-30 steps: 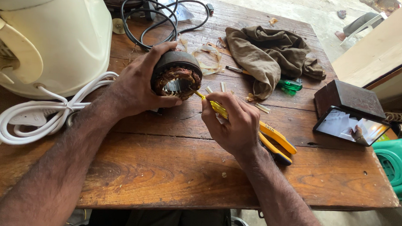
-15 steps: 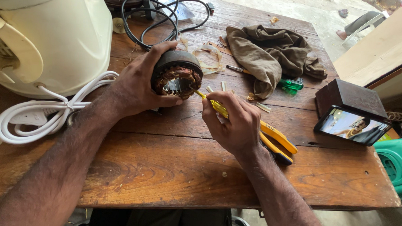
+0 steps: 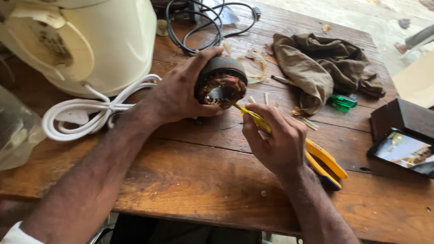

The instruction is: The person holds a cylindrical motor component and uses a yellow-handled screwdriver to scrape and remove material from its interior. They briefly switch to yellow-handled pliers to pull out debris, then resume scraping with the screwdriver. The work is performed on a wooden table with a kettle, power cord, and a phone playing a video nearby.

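Two hands are at work here, both mine. My left hand [image 3: 179,94] wraps the round dark motor stator with copper windings [image 3: 222,82], fingers curled over its outer shell and thumb along the top, holding it tipped just above the worn wooden surface [image 3: 200,179] with its open bore facing my right hand. My right hand [image 3: 274,138] sits just beside it, toward me and to the right, fingers pressed together in a pinch around the yellow-handled pointed tool [image 3: 253,117]. That tool's long axis runs up and left from the pinch — its tip touches the lower edge of the windings at the bore's mouth. The right hand is the one nearer the tip; the left only steadies the stator.

Counting the rest: one pair of yellow-handled pliers [image 3: 327,164] lying just behind my right wrist, one crumpled brown rag [image 3: 320,68] well apart at the far right, one small green-handled tool [image 3: 343,101] poking out at its edge, one cream plastic appliance housing [image 3: 104,36] at far left with one coiled white cord [image 3: 90,113], one black cable [image 3: 206,20] looped beyond the stator, and one phone with a lit screen [image 3: 408,152] leaning against a dark box — plus a few pale slivers scattered near the stator.
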A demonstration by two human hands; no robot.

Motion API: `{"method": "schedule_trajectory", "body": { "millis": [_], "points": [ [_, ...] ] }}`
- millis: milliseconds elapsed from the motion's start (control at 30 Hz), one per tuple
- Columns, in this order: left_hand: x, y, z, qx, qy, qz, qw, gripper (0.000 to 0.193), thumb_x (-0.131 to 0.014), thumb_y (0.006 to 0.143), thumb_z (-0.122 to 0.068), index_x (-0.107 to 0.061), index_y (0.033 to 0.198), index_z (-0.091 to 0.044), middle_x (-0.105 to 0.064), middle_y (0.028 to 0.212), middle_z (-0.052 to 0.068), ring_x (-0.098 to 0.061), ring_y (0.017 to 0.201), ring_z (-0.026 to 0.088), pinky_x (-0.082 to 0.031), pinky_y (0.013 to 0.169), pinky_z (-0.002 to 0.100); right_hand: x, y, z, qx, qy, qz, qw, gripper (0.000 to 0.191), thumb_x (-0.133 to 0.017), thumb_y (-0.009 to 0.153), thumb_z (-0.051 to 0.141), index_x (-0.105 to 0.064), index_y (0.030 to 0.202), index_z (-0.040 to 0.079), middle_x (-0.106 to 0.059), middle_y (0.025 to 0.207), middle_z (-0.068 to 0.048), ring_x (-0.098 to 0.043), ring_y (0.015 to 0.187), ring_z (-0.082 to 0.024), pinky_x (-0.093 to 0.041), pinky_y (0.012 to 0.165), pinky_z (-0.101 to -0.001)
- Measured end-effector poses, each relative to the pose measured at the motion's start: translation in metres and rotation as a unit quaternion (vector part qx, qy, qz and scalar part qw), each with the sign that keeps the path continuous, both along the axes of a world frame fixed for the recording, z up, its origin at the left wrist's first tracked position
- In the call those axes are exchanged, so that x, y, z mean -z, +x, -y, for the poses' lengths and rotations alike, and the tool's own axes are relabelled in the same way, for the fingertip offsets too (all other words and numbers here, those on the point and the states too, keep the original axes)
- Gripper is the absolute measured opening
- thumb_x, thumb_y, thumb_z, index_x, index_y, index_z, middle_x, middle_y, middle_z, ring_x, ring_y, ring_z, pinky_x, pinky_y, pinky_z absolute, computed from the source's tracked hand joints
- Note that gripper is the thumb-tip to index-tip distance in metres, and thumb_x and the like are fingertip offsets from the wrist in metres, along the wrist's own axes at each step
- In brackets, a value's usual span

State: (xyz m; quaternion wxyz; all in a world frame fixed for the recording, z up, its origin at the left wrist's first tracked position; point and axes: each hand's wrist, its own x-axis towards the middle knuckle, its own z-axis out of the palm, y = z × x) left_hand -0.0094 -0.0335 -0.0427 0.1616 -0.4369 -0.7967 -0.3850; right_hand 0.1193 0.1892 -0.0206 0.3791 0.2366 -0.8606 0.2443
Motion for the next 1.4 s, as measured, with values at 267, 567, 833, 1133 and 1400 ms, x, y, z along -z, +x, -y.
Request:
{"method": "schedule_trajectory", "body": {
  "millis": [267,567,833,1133,1400],
  "points": [
    [0.008,-0.005,0.001,-0.007,-0.001,-0.017,1.000,0.118,-0.102,0.068,-0.038,-0.025,0.155,-0.020,-0.057,0.138,0.024,-0.062,0.125,0.044,-0.057,0.106,0.056,0.003,-0.002,0.003,-0.011,0.021,0.008,1.000,0.016,-0.076,0.094,0.009,-0.072,0.110,0.007,-0.076,0.092,-0.011,-0.076,0.078,-0.021,-0.058,0.067,-0.0334],
    [0.004,-0.001,0.003,-0.007,-0.002,-0.008,1.000,0.119,-0.100,0.069,-0.040,-0.022,0.156,-0.022,-0.056,0.141,0.023,-0.061,0.126,0.041,-0.054,0.108,0.054,0.006,-0.004,0.007,-0.044,0.032,0.016,0.998,0.019,-0.077,0.093,0.009,-0.072,0.111,0.006,-0.077,0.096,-0.010,-0.078,0.083,-0.021,-0.061,0.072,-0.0330],
    [-0.002,0.001,0.004,-0.007,-0.012,-0.003,1.000,0.119,-0.100,0.070,-0.041,-0.021,0.157,-0.022,-0.054,0.143,0.023,-0.060,0.128,0.041,-0.053,0.110,0.054,0.007,-0.006,0.009,-0.061,0.035,0.040,0.997,0.021,-0.077,0.092,0.009,-0.072,0.113,0.005,-0.077,0.092,-0.010,-0.076,0.074,-0.019,-0.060,0.065,-0.0327],
    [-0.001,0.000,0.002,-0.002,-0.006,0.010,1.000,0.117,-0.100,0.069,-0.039,-0.023,0.155,-0.020,-0.055,0.142,0.024,-0.061,0.126,0.042,-0.055,0.107,0.053,0.006,-0.005,0.014,-0.057,0.037,0.039,0.997,0.024,-0.076,0.095,0.010,-0.071,0.118,0.005,-0.077,0.099,-0.012,-0.076,0.081,-0.023,-0.060,0.068,-0.0343],
    [-0.007,0.005,-0.002,-0.040,-0.034,0.032,0.998,0.116,-0.100,0.061,-0.032,-0.029,0.153,-0.020,-0.056,0.138,0.026,-0.059,0.125,0.043,-0.054,0.105,0.054,0.014,-0.007,0.003,-0.061,0.131,-0.035,0.989,0.030,-0.078,0.096,0.006,-0.069,0.124,-0.001,-0.076,0.108,-0.012,-0.076,0.093,-0.023,-0.062,0.079,-0.0349]
  ]
}}
